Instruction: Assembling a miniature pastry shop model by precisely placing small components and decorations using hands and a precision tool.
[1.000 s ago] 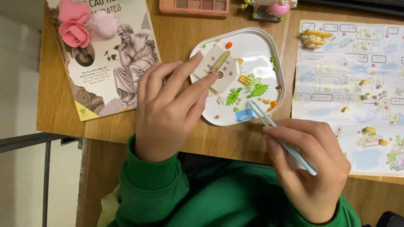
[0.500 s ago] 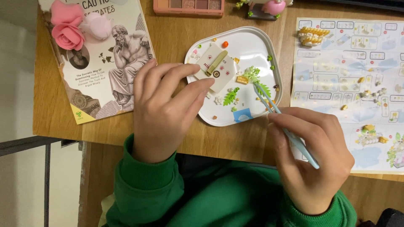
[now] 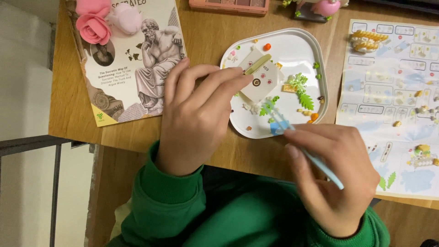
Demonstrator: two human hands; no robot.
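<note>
Head view is looking straight down on two hands in green sleeves, working at the near edge of a wooden counter (image 3: 206,36). Taking the white tray (image 3: 299,43) as the landmark: the left hand (image 3: 196,116) is lying palm down just beside the tray's left rim, wrist bent back toward the body, fingers stretched out together and reaching over the rim. Its fingertips are pressing on a small cream card (image 3: 261,80) lying in the tray; the hand is open and flat, gripping nothing. The right hand (image 3: 331,176) is hovering just below the tray's near rim, curled loosely, thumb and forefinger pinching pale blue tweezers (image 3: 302,146). The tweezers are slanting up and left, their tips sitting over the tray's lower middle, next to tiny green leaf pieces (image 3: 302,91); whether the tips are holding a piece is impossible to tell. Small bricks in orange, yellow and green are lying scattered across the tray. Left of the tray a book (image 3: 132,64) with a seated statue on its cover is lying flat, pink fabric roses (image 3: 93,25) resting on its top corner. Right of the tray an instruction sheet (image 3: 393,91) is spreading out flat.
</note>
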